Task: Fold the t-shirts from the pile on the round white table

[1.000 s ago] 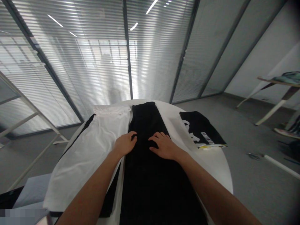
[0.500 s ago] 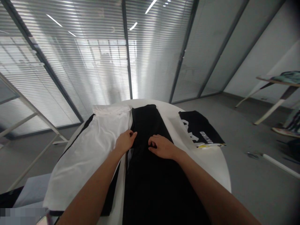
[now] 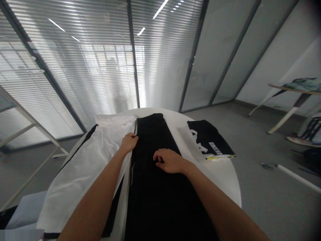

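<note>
Left hand point(image 3: 129, 142) fingers curled, seemingly pinching black garment point(image 3: 155, 174) (left edge).

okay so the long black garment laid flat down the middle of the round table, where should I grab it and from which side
Probably the far narrow end of the long black garment, coming over its left long edge, where the left hand already sits. That edge is free beside the white garment; the cloth lies flat, so pinch the edge. The right hand rests mid-panel.

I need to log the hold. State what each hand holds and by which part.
Left hand pinches the black garment at its left edge. Right hand lies curled on the same cloth; whether it has a grip cannot be told.
</note>
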Action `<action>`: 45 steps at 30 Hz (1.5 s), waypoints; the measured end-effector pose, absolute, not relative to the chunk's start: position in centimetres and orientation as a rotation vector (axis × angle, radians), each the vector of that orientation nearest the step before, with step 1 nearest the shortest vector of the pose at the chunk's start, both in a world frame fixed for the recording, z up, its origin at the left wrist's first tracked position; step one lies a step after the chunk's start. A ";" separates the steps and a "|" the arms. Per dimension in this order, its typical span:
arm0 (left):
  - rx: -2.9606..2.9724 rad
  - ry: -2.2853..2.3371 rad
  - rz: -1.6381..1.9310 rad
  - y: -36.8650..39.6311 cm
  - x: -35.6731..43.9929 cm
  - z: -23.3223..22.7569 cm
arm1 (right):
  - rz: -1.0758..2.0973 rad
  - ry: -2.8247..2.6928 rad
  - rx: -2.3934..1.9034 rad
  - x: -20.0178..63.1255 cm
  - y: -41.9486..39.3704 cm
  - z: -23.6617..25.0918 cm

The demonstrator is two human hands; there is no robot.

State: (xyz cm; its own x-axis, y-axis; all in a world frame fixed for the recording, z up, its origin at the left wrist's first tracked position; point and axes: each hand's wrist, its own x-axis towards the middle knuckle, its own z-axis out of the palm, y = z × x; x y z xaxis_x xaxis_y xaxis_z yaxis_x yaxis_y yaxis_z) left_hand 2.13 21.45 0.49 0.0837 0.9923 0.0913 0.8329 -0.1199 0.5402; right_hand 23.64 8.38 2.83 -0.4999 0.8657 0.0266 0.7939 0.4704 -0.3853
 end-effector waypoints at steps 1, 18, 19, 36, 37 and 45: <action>2.014 1.818 0.627 21.4 2.1 0.4 | 0.493 -2.508 -1.419 23.6 8.4 2.8; 2.637 1.653 0.360 19.2 3.3 -0.3 | 0.192 -2.366 -1.842 24.8 8.8 1.1; 2.618 1.663 0.379 19.1 3.4 -0.1 | 0.190 -2.355 -1.844 24.8 8.9 1.5; 2.534 1.713 0.526 19.0 3.4 0.3 | 0.052 -2.157 -1.891 25.3 9.9 1.7; 2.522 1.725 0.562 19.0 3.4 0.3 | 0.017 -2.121 -1.897 25.3 9.9 1.6; 2.564 1.744 0.458 19.2 3.3 -0.1 | 0.005 -2.142 -1.940 25.8 10.3 0.9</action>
State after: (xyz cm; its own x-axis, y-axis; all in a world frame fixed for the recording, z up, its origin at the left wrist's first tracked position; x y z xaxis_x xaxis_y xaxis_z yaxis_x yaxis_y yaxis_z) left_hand 3.28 19.21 -0.11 0.3383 0.9112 0.2351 0.9091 -0.3810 0.1683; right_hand 25.76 10.32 0.88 -0.0814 0.9798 0.1826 0.9789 0.1130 -0.1700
